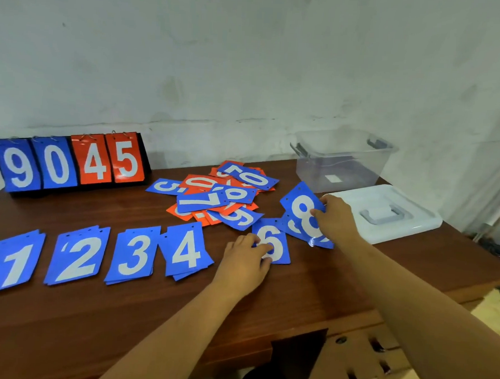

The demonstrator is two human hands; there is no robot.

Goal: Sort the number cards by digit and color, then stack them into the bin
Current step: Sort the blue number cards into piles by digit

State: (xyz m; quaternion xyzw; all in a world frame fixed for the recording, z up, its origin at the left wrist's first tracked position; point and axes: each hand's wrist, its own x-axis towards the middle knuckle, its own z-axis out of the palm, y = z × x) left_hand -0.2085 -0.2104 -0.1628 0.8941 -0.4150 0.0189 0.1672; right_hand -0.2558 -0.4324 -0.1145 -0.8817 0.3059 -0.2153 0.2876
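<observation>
Blue card stacks showing 1 (10, 260), 2 (78, 257), 3 (134, 254) and 4 (186, 249) lie in a row near the table's front. My left hand (246, 261) pinches the left edge of a blue 6 card (278, 243) lying flat. My right hand (335, 220) holds a blue 8 card (298, 205), tilted up over another blue card (291, 227). A mixed heap of blue and red cards (219, 196) lies behind. The clear bin (343, 162) stands at the back right with no cards in it.
A flip scoreboard (67, 162) reading 9 0 4 5 stands at the back left against the wall. The bin's white lid (386, 216) lies right of my right hand. The table's right edge (469, 285) drops off to cardboard below.
</observation>
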